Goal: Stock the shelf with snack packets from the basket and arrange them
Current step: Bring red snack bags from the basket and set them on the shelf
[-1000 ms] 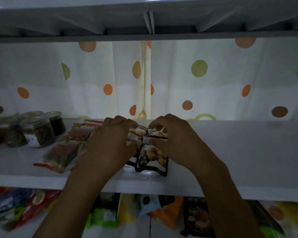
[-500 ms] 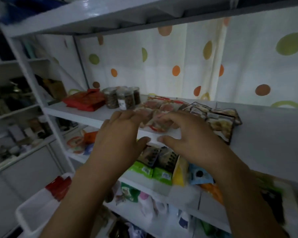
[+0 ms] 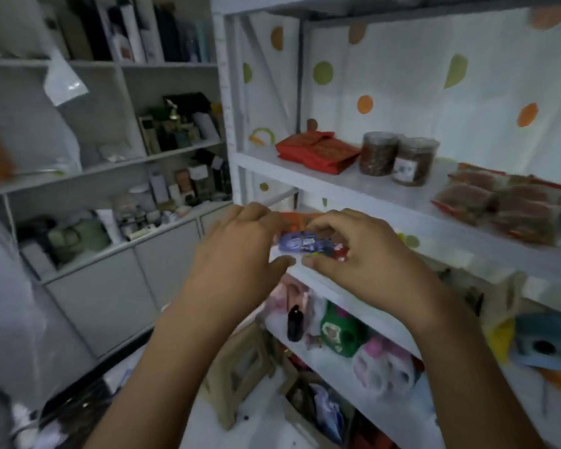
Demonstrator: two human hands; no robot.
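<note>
My left hand [image 3: 237,254] and right hand [image 3: 366,257] hover close together in front of the white shelf unit [image 3: 353,196], fingers loosely curled, thumbs almost meeting. Neither hand holds anything that I can see. Behind the gap between them a blue-purple snack packet [image 3: 300,244] and an orange packet [image 3: 297,219] lie on the second shelf. On the upper shelf at the right, red-edged clear snack packets [image 3: 496,202] lie in overlapping rows. The basket is out of view.
Red pouches [image 3: 318,150] and two lidded jars [image 3: 395,158] stand left of the packets on the upper shelf. Lower shelves hold green, pink and blue bags [image 3: 340,335]. A grey cabinet with bottles and boxes [image 3: 172,131] fills the left. A wooden frame [image 3: 240,367] stands on the floor.
Both hands came off the dark packets on the upper shelf and drew back and down. The view swung left, and the hands now hang before the second shelf.
</note>
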